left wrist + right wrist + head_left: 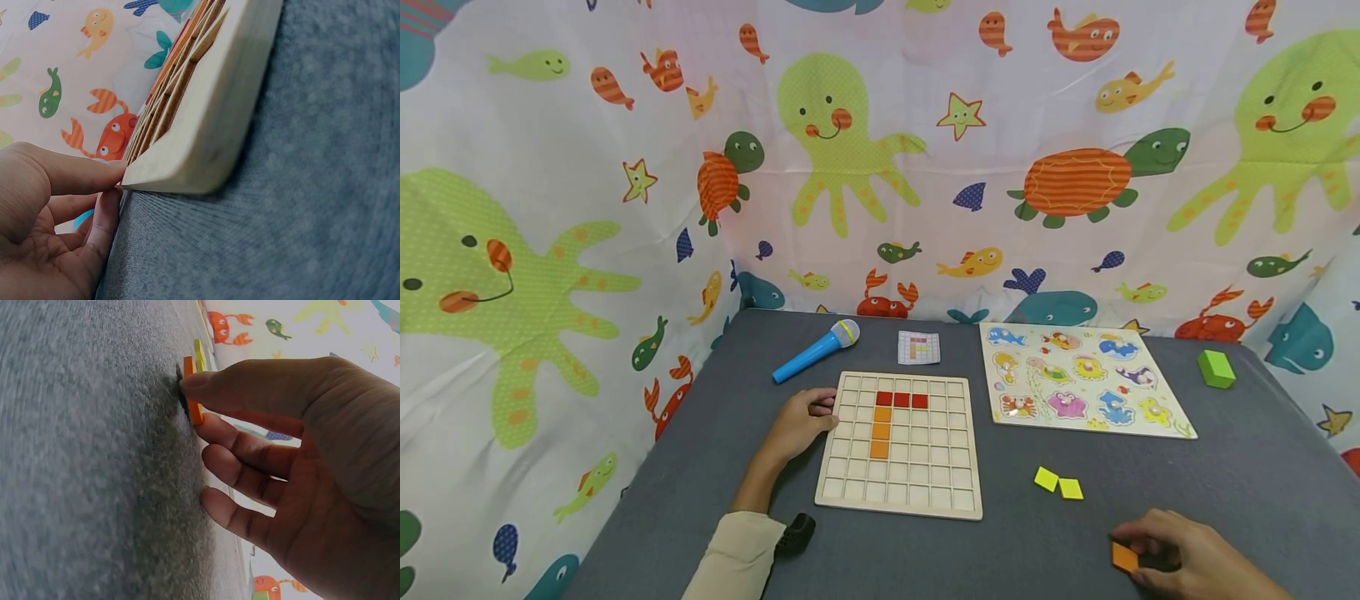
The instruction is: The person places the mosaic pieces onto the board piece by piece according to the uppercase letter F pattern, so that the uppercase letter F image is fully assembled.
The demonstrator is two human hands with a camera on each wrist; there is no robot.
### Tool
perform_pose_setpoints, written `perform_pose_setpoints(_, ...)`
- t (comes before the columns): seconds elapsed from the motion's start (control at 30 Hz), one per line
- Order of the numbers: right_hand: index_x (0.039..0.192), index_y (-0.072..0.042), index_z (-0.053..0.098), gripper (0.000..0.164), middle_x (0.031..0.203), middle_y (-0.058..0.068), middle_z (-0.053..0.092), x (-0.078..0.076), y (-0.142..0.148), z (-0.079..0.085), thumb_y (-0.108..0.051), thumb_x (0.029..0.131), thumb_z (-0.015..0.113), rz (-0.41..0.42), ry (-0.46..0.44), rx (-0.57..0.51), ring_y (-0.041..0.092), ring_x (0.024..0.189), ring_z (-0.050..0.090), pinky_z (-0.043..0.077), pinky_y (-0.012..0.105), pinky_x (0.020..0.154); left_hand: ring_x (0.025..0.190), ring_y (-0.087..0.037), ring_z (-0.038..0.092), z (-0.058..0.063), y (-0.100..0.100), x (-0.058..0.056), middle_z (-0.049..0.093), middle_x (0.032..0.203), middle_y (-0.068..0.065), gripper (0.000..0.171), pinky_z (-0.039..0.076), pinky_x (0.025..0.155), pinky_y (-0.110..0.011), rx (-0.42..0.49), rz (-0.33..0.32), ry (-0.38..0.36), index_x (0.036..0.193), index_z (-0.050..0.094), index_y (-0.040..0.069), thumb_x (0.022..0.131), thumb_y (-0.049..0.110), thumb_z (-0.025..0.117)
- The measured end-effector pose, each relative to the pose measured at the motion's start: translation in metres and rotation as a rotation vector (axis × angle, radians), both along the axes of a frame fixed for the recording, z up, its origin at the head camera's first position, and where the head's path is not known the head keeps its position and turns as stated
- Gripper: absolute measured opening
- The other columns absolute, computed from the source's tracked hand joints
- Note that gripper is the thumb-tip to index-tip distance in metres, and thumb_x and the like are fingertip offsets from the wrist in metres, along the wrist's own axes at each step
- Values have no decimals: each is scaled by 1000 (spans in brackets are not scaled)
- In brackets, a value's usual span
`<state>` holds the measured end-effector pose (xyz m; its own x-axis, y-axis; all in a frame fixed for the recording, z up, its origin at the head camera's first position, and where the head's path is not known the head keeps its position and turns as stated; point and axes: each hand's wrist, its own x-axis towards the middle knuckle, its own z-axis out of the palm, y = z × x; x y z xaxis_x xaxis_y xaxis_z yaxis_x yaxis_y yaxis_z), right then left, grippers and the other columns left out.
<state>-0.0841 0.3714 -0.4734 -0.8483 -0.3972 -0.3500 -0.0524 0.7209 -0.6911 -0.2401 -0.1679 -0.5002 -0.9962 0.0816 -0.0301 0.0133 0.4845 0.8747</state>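
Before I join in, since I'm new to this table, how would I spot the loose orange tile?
On the dark gray table, find the wooden grid board, then look right and nearer the wearer, past two yellow tiles. There the right hand pinches the orange tile. Unlike the three orange squares set in the board, it is outside the grid.

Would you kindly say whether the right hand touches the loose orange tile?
Touching: the right wrist view shows the right hand pinching the orange tile between thumb and finger.
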Motion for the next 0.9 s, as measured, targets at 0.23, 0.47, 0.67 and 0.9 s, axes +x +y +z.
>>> perform_pose_setpoints(0.23, 126, -6, 72, 31, 108, 0, 65, -2, -9, 2, -18, 98, 75, 33, 108, 22, -3, 82, 53, 54, 20, 69, 112, -22, 66, 0, 0, 0, 65, 125, -9, 48, 57, 99, -44, -2, 4, -2, 143, 66, 6, 96, 8, 76)
perform_pose_setpoints(0.47, 124, -3, 72, 27, 106, -11, 67, -5, -19, 3, -14, 99, 75, 103, 227, -78, -1, 84, 57, 56, 20, 70, 112, -22, 66, 1, 0, 1, 65, 124, -9, 48, 57, 99, -43, 0, 5, -4, 143, 66, 6, 96, 7, 76)
perform_pose_setpoints(0.67, 123, -9, 74, 28, 107, -12, 66, -11, -37, 8, -18, 97, 78, 104, 273, -58, -1, 86, 58, 54, 20, 71, 113, -23, 66, 1, 0, 0, 65, 125, -9, 48, 57, 99, -43, 8, 0, -5, 143, 65, 5, 96, 7, 76)
perform_pose_setpoints(0.9, 121, -19, 76, 30, 109, -12, 64, -17, -61, 13, -29, 94, 82, 97, 320, -5, 0, 89, 57, 53, 21, 73, 112, -22, 66, 1, 1, 0, 65, 124, -9, 48, 57, 99, -43, 2, 5, -11, 143, 65, 5, 96, 7, 76)
